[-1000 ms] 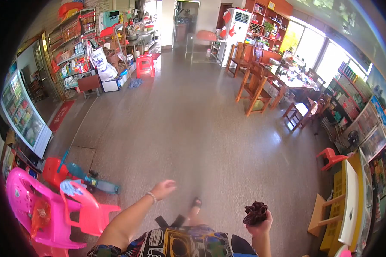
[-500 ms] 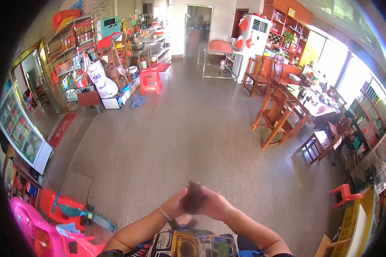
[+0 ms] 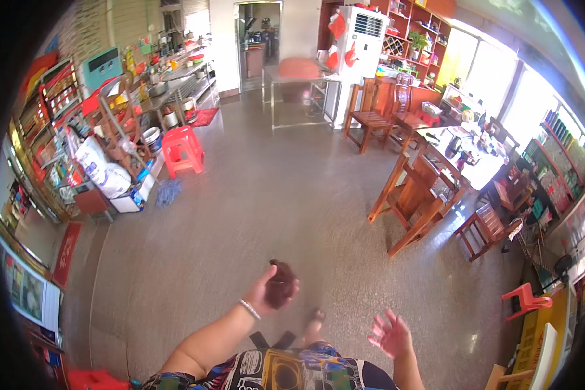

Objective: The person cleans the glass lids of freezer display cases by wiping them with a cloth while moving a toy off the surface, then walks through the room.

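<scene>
Out in front of my body, my left hand (image 3: 261, 296) is closed round a dark brown, rounded lump (image 3: 281, 286); its exact kind cannot be made out. A beaded bracelet (image 3: 249, 310) circles that wrist. Off to the right, my right hand (image 3: 392, 335) holds nothing, its fingers spread apart. One foot (image 3: 314, 325) shows on the floor below, between the two hands.
Wooden chairs (image 3: 416, 201) and a cluttered table (image 3: 478, 162) stand on the right. A red plastic stool (image 3: 182, 151) and a blue mop head (image 3: 168, 193) are at left. Ahead is a metal-framed table (image 3: 299, 79) near a doorway. A small red chair (image 3: 528, 300) sits at lower right.
My hands, together round the dark lump before, have come apart. The lump stays in my left hand, while my right hand has moved right and opened. The room's furniture appears closer.
</scene>
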`<state>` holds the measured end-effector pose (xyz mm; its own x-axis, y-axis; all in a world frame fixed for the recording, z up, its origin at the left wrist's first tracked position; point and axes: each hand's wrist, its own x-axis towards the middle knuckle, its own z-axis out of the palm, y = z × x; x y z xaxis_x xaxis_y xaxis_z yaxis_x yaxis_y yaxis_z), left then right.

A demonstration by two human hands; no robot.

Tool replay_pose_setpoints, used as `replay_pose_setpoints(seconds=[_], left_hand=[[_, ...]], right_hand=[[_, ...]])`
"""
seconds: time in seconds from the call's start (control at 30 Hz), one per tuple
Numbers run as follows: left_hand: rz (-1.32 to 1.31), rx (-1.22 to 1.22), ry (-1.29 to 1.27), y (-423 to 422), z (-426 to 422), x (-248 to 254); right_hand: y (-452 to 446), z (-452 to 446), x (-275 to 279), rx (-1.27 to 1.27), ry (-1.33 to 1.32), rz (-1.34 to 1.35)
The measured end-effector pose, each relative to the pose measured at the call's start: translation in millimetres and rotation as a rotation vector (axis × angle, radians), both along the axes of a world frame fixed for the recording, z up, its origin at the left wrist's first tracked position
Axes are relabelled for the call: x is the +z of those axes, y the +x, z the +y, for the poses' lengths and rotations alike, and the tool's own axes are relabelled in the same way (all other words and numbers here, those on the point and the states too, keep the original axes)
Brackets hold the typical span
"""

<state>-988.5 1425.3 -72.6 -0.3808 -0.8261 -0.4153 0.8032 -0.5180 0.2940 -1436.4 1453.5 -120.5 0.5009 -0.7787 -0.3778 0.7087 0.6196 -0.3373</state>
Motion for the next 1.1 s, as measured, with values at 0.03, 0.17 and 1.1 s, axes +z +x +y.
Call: replay_pose_setpoints(seconds=[0.03,0.17,1.1], left_hand=[[0.021,0.01,-0.019,17,-39,-23],[-0.062,0.222,0.216,74,-157,-79],[-0.528,0.22,0.423,253,-1057,-119]], right_hand=[[-25,-10,-55,-0.012,0.228,0.644],[-50,-71,-149,0.357,0.699,1.074],[162,-995,-41,0.092,0.15,0.863]])
